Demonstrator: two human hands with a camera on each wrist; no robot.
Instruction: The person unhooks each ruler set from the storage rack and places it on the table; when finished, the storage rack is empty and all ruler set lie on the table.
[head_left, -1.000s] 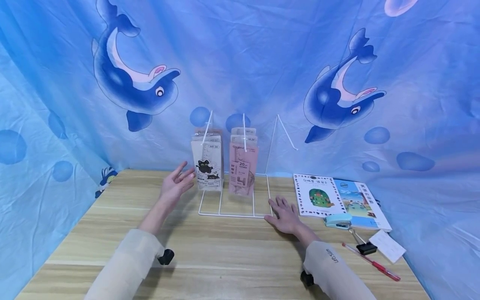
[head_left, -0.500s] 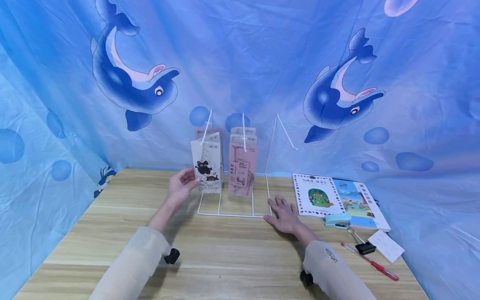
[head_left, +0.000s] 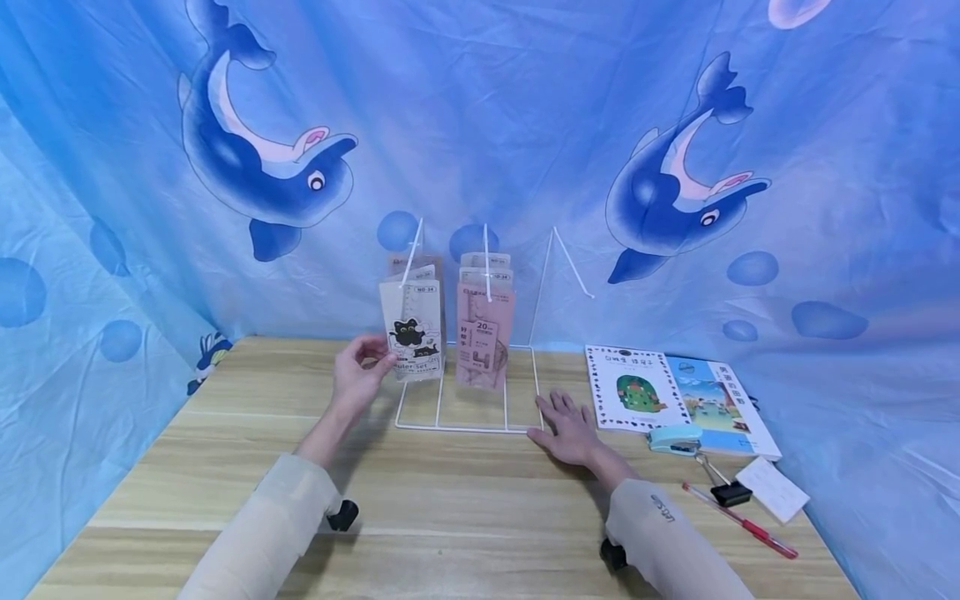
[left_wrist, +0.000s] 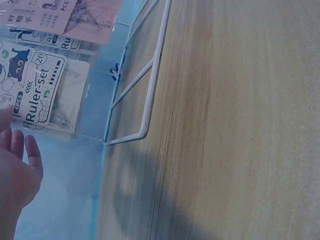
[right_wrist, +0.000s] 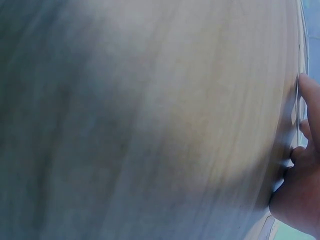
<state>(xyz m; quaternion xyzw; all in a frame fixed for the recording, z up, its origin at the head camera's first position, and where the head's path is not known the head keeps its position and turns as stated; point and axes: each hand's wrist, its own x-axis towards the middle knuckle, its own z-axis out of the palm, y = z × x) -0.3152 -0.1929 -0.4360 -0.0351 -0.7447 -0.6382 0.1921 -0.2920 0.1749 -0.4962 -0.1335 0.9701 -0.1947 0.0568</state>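
A white wire display rack (head_left: 468, 430) stands on the table, with packs hanging from its hooks. My left hand (head_left: 357, 372) pinches the lower left edge of the front ruler set (head_left: 411, 333), a clear pack printed with a black cat, thumb in front and fingers behind. In the left wrist view the pack's label reads "Ruler-set". More packs hang behind it on the left hook. On the middle hook hangs a pink ruler pack (head_left: 486, 333), with others behind. My right hand (head_left: 567, 429) rests with spread fingers on the rack's right front corner and the table.
Right of the rack lie a white booklet (head_left: 640, 392) and a blue-covered book (head_left: 720, 404). Near them are a light blue stapler (head_left: 675, 439), a black binder clip (head_left: 731, 494), a white paper pad (head_left: 772, 490) and a red pen (head_left: 742, 521). A blue dolphin curtain (head_left: 480, 125) hangs behind.
My left hand has moved right from beside the packs and taken hold of the front ruler set, which now sits slightly apart from those behind. The right hand stays in place.
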